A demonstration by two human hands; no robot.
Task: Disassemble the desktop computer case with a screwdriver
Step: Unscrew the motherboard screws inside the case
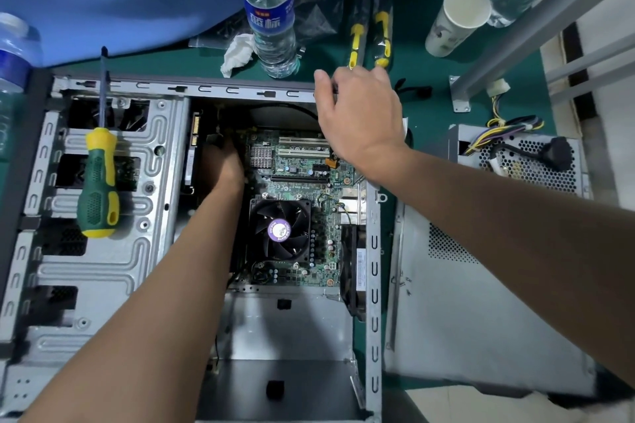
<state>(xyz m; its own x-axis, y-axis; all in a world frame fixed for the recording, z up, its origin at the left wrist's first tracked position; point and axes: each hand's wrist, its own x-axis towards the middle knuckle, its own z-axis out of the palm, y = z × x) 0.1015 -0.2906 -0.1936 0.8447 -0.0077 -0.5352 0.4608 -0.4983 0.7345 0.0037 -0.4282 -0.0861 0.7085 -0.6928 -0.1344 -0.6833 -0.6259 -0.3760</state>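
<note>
Your left hand (220,161) is down inside the case (374,251), in the dark gap at the left edge of the board (302,175); its fingers are hidden there, so I cannot tell whether they grip anything. Your right hand (357,110) is over the far right corner of the case, fingers curled downward near the top rail; whether they pinch something or only rest there does not show.

The screwdriver (98,182) is well left of both hands, lying loose on the drive cage (103,261) with its shaft pointing away from you. The removed power supply (525,161) sits on the surface to the right of your right hand, and the side panel (481,302) lies nearer you on that side.

Risks, as I judge them: if you tug or shift the case, the loose screwdriver could roll off the cage and drop onto the board or fan (280,230). Your left fingers work blind among sharp sheet-metal edges and connectors, so a hard pull could cut you or strain a cable. The water bottle (269,10) stands just beyond your right fingers; a knock could tip it toward the open electronics
</note>
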